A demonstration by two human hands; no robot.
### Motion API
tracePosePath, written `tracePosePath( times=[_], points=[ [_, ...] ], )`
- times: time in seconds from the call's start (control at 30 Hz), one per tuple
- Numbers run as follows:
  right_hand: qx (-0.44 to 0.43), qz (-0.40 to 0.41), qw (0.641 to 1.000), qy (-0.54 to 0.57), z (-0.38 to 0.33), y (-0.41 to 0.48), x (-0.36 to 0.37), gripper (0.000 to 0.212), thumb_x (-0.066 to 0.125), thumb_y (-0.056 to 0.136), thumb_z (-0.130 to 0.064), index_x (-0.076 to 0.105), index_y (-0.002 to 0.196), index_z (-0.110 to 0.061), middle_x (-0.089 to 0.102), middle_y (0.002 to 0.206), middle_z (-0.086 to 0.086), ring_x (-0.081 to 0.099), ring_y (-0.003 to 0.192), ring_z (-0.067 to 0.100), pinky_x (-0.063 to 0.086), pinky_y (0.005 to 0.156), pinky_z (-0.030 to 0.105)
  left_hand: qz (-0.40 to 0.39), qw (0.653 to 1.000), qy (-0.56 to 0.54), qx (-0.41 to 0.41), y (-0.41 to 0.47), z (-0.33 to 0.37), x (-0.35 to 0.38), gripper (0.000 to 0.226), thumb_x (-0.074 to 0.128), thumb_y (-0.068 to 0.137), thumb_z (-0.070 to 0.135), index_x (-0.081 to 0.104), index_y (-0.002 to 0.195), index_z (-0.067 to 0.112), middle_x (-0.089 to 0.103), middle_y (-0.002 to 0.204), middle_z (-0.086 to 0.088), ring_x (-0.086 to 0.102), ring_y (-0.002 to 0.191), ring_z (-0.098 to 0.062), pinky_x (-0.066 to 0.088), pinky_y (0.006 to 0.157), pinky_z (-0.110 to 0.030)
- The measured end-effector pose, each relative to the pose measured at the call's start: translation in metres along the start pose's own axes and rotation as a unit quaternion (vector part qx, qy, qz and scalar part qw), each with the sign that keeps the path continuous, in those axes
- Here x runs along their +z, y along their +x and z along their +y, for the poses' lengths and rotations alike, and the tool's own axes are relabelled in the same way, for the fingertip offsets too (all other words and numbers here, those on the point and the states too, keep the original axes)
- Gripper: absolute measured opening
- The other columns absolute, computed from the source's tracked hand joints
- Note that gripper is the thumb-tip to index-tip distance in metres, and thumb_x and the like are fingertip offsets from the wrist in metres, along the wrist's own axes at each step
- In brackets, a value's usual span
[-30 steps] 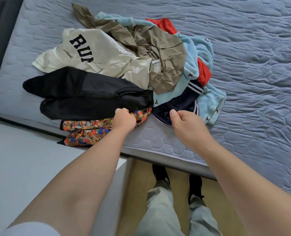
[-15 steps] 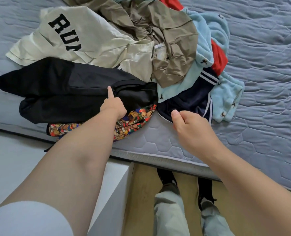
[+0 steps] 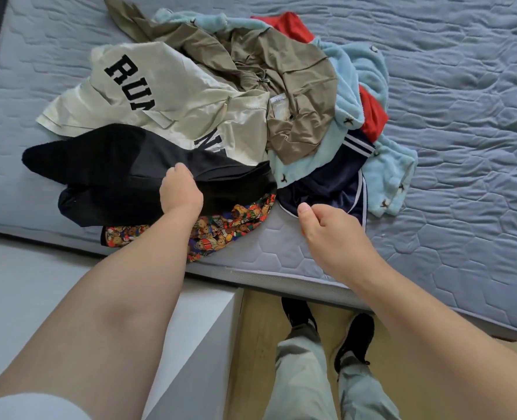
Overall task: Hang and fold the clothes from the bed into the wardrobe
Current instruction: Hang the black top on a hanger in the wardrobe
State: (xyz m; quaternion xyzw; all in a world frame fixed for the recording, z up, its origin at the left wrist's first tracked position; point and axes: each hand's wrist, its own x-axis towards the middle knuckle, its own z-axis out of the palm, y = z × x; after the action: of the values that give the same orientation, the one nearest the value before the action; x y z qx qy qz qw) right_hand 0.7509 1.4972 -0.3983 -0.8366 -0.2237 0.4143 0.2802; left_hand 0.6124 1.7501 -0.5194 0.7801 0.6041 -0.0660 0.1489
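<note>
Tucked in since half a second ago: forefinger of left hand (image 3: pixel 180 192), then stretched out over black garment (image 3: pixel 109 165), now folded under with the rest; camera view also shifted a little.

Likely trouble on lifting the black garment one-handed: dragging bear-print cloth (image 3: pixel 230 225), pinned beneath it and already at the bed's (image 3: pixel 463 177) front edge, off onto the floor; pulling cream sweatshirt (image 3: pixel 160 95), touching its far side, out of place; coming up bunched and awkward to hang or fold unless taken at two points.

Left hand knuckles-up, wrist bent down onto the black cloth; cannot tell if pinching a fold or only pressing, fingertips hidden under the hand. Right hand (image 3: pixel 327 228) just beside the hem of navy shorts (image 3: pixel 327 183), over bare mattress near the front edge; fingers loosely curled, thumb raised, holding nothing.

Clothes all in one heap toward the front left corner of the bed, none hung or folded yet; wardrobe out of view.
</note>
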Motion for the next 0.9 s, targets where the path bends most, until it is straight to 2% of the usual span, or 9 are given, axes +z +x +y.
tracePosePath(
  times=[0.17,0.33,0.43,0.57,0.67,0.73,0.8,0.87,0.9],
  points=[
    [-0.023,0.009,1.000,-0.012,-0.025,-0.038,-0.030,0.051,0.037,0.106,-0.044,0.036,0.063,-0.017,0.039,0.056,-0.007,0.037,0.053,0.011,0.024,0.052,0.031,0.024,0.989,0.135,0.063,-0.035,0.009,-0.060,0.031,0.058,0.091,0.003,0.060,0.121,0.006,0.057,0.120,-0.016,0.050,0.115,-0.036,0.043,0.099,-0.044],
    [-0.056,0.005,0.998,-0.010,-0.042,-0.083,-0.062,0.051,0.036,0.106,-0.044,0.046,0.068,-0.012,0.052,0.064,0.000,0.046,0.060,0.017,0.034,0.056,0.034,-0.040,0.957,0.277,0.068,-0.084,0.037,-0.121,0.028,0.061,0.094,0.017,0.064,0.121,0.008,0.061,0.124,-0.015,0.053,0.117,-0.035,0.044,0.096,-0.042],
    [-0.069,0.007,0.998,-0.008,-0.046,-0.116,-0.083,0.052,0.036,0.106,-0.045,0.055,0.077,-0.006,0.061,0.073,0.005,0.054,0.066,0.022,0.043,0.061,0.036,-0.059,0.969,0.232,0.064,-0.116,0.066,-0.172,0.030,0.067,0.088,0.018,0.065,0.116,0.008,0.065,0.120,-0.015,0.060,0.114,-0.035,0.048,0.086,-0.040],
    [-0.083,0.016,0.996,-0.003,-0.045,-0.159,-0.112,0.049,0.039,0.105,-0.043,0.064,0.089,-0.004,0.068,0.080,0.010,0.064,0.075,0.027,0.052,0.067,0.038,0.008,0.976,0.177,0.125,-0.175,0.117,-0.249,0.014,0.063,0.079,0.019,0.066,0.089,0.009,0.067,0.096,-0.013,0.064,0.098,-0.037,0.045,0.074,-0.035],
    [-0.097,0.033,0.995,-0.008,-0.040,-0.189,-0.134,0.046,0.042,0.105,-0.043,0.066,0.089,-0.007,0.069,0.082,0.005,0.064,0.081,0.026,0.051,0.075,0.038,0.052,0.961,0.166,0.213,-0.225,0.152,-0.295,0.021,0.061,0.082,0.030,0.075,0.095,0.020,0.069,0.103,-0.011,0.055,0.110,-0.037,0.046,0.087,-0.039],
    [-0.108,0.053,0.993,-0.014,-0.035,-0.206,-0.150,0.041,0.044,0.104,-0.044,0.063,0.085,-0.013,0.066,0.078,0.001,0.061,0.080,0.023,0.046,0.069,0.035,0.045,0.961,0.096,0.257,-0.258,0.169,-0.321,0.020,0.059,0.087,0.038,0.073,0.101,0.032,0.062,0.107,-0.008,0.043,0.119,-0.035,0.043,0.097,-0.043],
    [-0.116,0.086,0.989,-0.012,-0.028,-0.224,-0.168,0.033,0.047,0.101,-0.048,0.058,0.083,-0.022,0.063,0.078,-0.005,0.059,0.080,0.019,0.040,0.064,0.032,0.028,0.952,0.010,0.306,-0.290,0.184,-0.339,0.020,0.060,0.091,0.042,0.072,0.103,0.032,0.054,0.109,-0.005,0.038,0.121,-0.033,0.040,0.104,-0.045],
    [-0.128,0.122,0.984,0.000,-0.021,-0.243,-0.186,0.029,0.052,0.096,-0.055,0.055,0.087,-0.027,0.061,0.083,-0.010,0.058,0.082,0.014,0.039,0.063,0.030,0.011,0.930,-0.082,0.358,-0.319,0.200,-0.349,0.012,0.064,0.092,0.035,0.071,0.094,0.026,0.057,0.109,-0.003,0.044,0.119,-0.029,0.041,0.103,-0.042],
    [-0.134,0.136,0.982,0.013,-0.017,-0.253,-0.194,0.032,0.055,0.092,-0.060,0.056,0.093,-0.028,0.062,0.088,-0.010,0.058,0.086,0.013,0.041,0.066,0.030,0.002,0.916,-0.132,0.378,-0.335,0.210,-0.351,0.008,0.065,0.091,0.030,0.068,0.086,0.025,0.060,0.101,-0.001,0.052,0.111,-0.026,0.045,0.095,-0.037]
  ],
)
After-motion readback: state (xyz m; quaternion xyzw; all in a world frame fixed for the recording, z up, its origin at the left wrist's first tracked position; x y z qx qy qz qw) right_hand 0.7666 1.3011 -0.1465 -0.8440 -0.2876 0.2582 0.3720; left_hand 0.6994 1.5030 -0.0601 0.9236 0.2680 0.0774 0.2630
